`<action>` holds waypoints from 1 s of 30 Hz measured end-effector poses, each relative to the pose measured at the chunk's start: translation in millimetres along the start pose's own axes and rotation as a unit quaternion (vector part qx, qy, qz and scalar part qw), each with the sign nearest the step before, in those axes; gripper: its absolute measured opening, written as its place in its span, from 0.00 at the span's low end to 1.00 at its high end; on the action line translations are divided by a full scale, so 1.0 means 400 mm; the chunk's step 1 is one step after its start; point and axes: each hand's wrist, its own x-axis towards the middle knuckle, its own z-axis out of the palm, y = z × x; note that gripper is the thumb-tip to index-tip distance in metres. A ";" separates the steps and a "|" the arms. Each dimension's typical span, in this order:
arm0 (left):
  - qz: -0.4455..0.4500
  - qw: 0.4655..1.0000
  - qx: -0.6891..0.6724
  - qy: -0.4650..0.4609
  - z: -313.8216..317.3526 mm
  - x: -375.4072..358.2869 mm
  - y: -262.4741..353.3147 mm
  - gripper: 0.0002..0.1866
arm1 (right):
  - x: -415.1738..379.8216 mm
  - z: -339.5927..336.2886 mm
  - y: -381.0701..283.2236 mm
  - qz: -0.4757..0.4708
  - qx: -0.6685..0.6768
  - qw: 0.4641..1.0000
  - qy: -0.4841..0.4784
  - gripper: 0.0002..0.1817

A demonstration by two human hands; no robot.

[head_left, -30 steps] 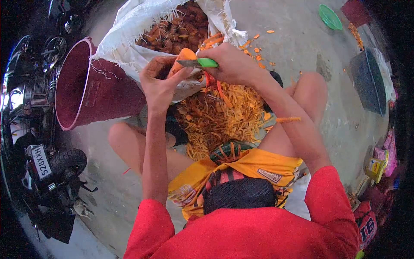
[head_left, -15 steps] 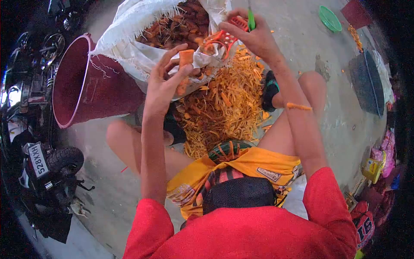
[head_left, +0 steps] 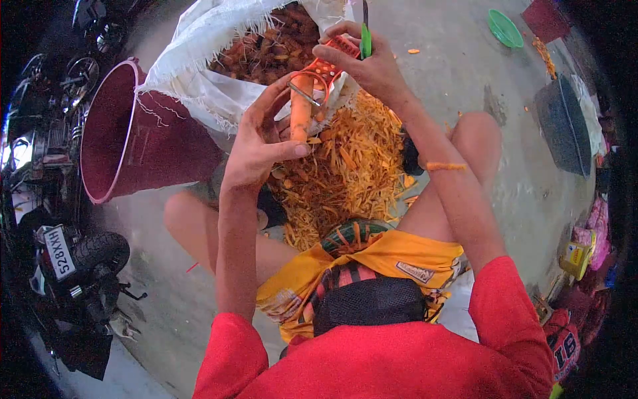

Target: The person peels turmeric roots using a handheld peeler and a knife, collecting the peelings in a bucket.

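My left hand [head_left: 256,143] is closed round a carrot [head_left: 301,120], thumb on its lower end and fingers behind it. The carrot stands nearly upright in view, its surface bright orange with a few dark spots. In my right hand [head_left: 379,70] is a red peeler [head_left: 325,68] with a perforated handle. Its looped head and metal blade lie across the carrot's upper part. A green-handled knife [head_left: 365,41] also sticks up from my right hand. A strip of peel [head_left: 445,166] clings to my right forearm. Below the hands spreads a heap of orange peelings [head_left: 352,159].
An open white sack [head_left: 193,50] of unpeeled carrots [head_left: 272,46] stands ahead. Left of it, a maroon tub [head_left: 166,146] lies tilted. Parked motorcycles [head_left: 100,253] line the left side. At right are a green basket [head_left: 505,28] and a dark grey basin [head_left: 565,126].
My right hand has come left and down, bringing the peeler onto the carrot. The left hand has shifted slightly down and right, and more of the carrot now shows.
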 end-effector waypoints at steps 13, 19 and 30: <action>0.117 0.988 0.047 0.086 0.014 0.033 -0.052 0.60 | -0.041 0.032 -0.112 -0.007 0.087 0.993 -0.074 0.15; 0.218 0.971 0.082 0.049 0.003 0.041 -0.060 0.58 | -0.034 0.043 -0.097 -0.060 0.056 0.994 -0.069 0.14; 0.192 0.970 0.123 0.088 -0.012 0.030 -0.063 0.66 | -0.016 0.052 -0.115 -0.147 0.008 0.988 -0.052 0.13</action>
